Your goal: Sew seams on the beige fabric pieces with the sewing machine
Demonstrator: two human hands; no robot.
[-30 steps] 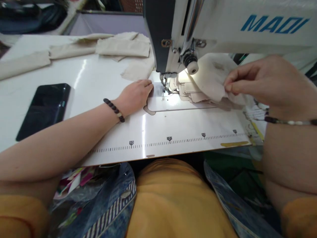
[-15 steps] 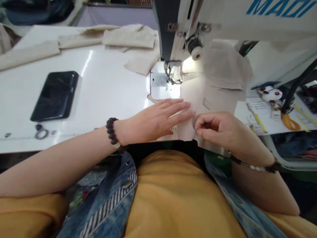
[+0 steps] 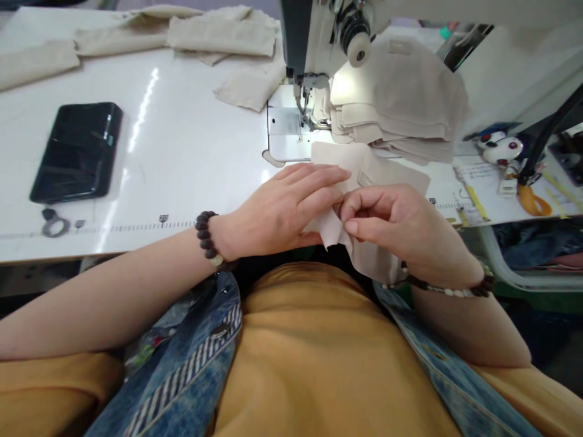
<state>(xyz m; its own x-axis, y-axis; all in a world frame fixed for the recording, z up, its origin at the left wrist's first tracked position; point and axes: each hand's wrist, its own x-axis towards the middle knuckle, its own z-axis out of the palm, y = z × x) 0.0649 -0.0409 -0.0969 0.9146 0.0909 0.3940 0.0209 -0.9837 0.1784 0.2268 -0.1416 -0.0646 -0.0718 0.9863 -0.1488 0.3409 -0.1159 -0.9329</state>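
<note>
Wide across the scene stretched the white surface (image 3: 182,158), and over it loomed the sewing machine (image 3: 298,36), a fat stack of beige fabric pieces (image 3: 403,91) just right of its needle. And here was the action: one loose fabric piece (image 3: 387,170) lay in front of that stack, its near end rumpled and seemingly hanging past the front edge! The left hand (image 3: 282,212) came palm-down over its left side, fingers nearly straight and close together; whether they gripped from beneath, I couldn't tell. The right hand (image 3: 387,221) had its fingers curled tight, pinching what looked like a fold. Good handling here, I judged, called for light left-hand pressure to anchor the cloth, with the pinch kept small and near the edge; a hard tug risked stretching it. And that tiny tab (image 3: 364,179) just beyond the fingers probably deserved to lie flat, uncreased!
</note>
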